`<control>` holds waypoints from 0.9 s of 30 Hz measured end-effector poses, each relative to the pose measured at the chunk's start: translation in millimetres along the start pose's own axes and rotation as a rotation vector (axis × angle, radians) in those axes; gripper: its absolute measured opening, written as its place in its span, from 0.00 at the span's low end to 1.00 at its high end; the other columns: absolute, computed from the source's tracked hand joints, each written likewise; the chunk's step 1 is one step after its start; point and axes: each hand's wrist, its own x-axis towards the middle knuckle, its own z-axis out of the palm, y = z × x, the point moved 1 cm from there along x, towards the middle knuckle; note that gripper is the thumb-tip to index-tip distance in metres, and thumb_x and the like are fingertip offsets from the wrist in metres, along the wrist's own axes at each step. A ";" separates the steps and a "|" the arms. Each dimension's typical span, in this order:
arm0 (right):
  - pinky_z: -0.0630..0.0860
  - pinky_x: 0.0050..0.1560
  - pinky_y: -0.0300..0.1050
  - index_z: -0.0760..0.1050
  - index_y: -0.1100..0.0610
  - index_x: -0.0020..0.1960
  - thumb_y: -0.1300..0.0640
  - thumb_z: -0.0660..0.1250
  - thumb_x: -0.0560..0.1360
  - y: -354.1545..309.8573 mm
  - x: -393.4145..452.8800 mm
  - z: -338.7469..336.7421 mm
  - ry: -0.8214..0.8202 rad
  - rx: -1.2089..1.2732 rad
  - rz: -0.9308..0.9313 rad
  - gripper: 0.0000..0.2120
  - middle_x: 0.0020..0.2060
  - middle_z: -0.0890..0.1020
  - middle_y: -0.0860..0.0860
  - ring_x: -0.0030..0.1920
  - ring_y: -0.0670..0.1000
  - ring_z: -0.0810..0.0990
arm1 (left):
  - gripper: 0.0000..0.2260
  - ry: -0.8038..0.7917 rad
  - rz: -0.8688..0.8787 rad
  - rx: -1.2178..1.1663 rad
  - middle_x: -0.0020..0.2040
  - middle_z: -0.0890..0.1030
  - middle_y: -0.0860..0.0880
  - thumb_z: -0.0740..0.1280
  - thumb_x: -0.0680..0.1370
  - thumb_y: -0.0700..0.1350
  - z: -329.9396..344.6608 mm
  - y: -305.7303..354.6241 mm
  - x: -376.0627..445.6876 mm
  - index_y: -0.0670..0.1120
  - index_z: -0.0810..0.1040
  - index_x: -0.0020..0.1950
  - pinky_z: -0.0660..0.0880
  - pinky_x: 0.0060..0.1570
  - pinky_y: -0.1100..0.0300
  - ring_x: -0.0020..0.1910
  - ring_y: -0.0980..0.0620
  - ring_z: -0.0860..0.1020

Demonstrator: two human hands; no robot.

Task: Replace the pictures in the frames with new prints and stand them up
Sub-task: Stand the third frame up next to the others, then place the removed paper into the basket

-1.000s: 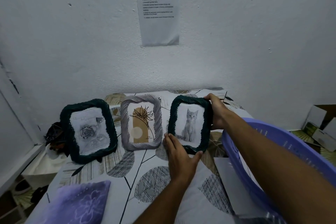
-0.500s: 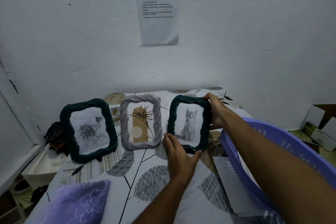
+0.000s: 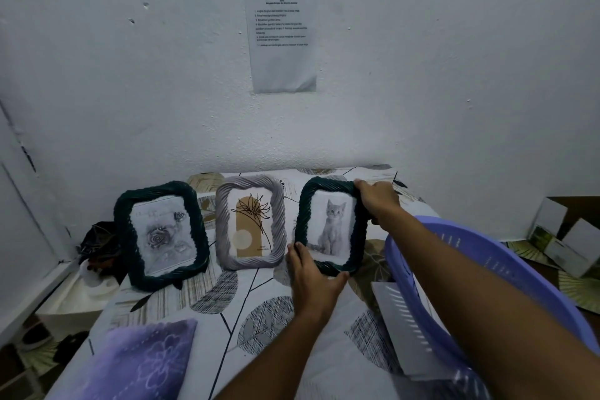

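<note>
Head view, nearest first: at the lower left of the frame lies a purple print with a pale flower outline (image 3: 130, 364), flat on the table covered by a white cloth with grey leaf shapes (image 3: 246, 308). At the lower right a lilac plastic basket with slotted walls (image 3: 506, 273) sits at the table's right edge, and a plain white sheet (image 3: 394, 312) lies partly under its near rim. Both bare forearms reach up from the bottom edge.

In the middle of the frame the left hand (image 3: 313, 276) grips the bottom edge of a dark green rope-textured frame holding a grey kitten picture (image 3: 329, 226), thumb on the lower left corner and fingers curled round the underside. The right hand (image 3: 376, 198) clasps the same frame's upper right corner, fingers wrapped over the rim. The frame stands nearly upright, leaning slightly back, at the right end of a row of three.

Just beside it to the left stands a grey rope-textured frame with a line-drawn flower on a tan arch (image 3: 250, 224), and further left a second dark green rope-textured frame with a pencil rose drawing (image 3: 160, 234), both propped and tilted back.

Behind them rises a white rough plaster wall (image 3: 422, 75), with a printed sheet in a clear sleeve (image 3: 281, 36) fixed at upper centre; its text is too small to read.
</note>
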 end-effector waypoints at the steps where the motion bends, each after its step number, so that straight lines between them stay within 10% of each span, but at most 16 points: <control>1: 0.68 0.38 0.47 0.70 0.60 0.51 0.40 0.62 0.75 -1.6 -2.0 -0.9 0.021 -0.072 -0.033 0.21 0.45 0.74 0.59 0.43 0.57 0.73 | 0.51 -0.006 -0.013 -0.026 0.79 0.47 0.50 0.77 0.67 0.55 -2.5 -0.2 -0.7 0.44 0.49 0.79 0.60 0.72 0.54 0.78 0.47 0.50; 7: 0.69 0.55 0.51 0.66 0.61 0.68 0.45 0.58 0.79 -16.5 -31.2 -6.3 0.037 -0.287 -0.158 0.24 0.64 0.73 0.60 0.61 0.61 0.73 | 0.41 -0.074 -0.001 -0.061 0.75 0.62 0.54 0.75 0.66 0.53 -19.6 -17.4 -9.4 0.51 0.60 0.76 0.71 0.66 0.45 0.73 0.49 0.64; 15: 0.74 0.53 0.51 0.73 0.62 0.58 0.54 0.65 0.74 -23.9 -85.2 -35.9 -0.027 -0.420 -0.299 0.16 0.55 0.78 0.59 0.53 0.59 0.76 | 0.19 -0.256 0.002 -0.270 0.54 0.77 0.50 0.70 0.75 0.39 -46.3 -0.6 -50.9 0.45 0.73 0.65 0.79 0.45 0.61 0.52 0.52 0.78; 21: 0.75 0.53 0.50 0.75 0.62 0.57 0.56 0.67 0.74 -0.2 -124.2 -70.9 -0.132 -0.509 -0.296 0.15 0.55 0.79 0.58 0.54 0.57 0.77 | 0.09 -0.486 -0.168 -0.446 0.38 0.76 0.40 0.62 0.76 0.31 -31.3 28.7 -88.3 0.43 0.75 0.48 0.71 0.31 0.58 0.35 0.46 0.73; 27: 0.78 0.47 0.54 0.78 0.64 0.57 0.56 0.68 0.75 31.2 -147.4 -100.9 -0.237 -0.610 -0.222 0.14 0.50 0.82 0.62 0.43 0.56 0.79 | 0.09 -0.523 -0.393 -0.543 0.27 0.67 0.49 0.56 0.77 0.33 -7.8 45.2 -101.1 0.45 0.68 0.40 0.64 0.26 0.63 0.23 0.53 0.64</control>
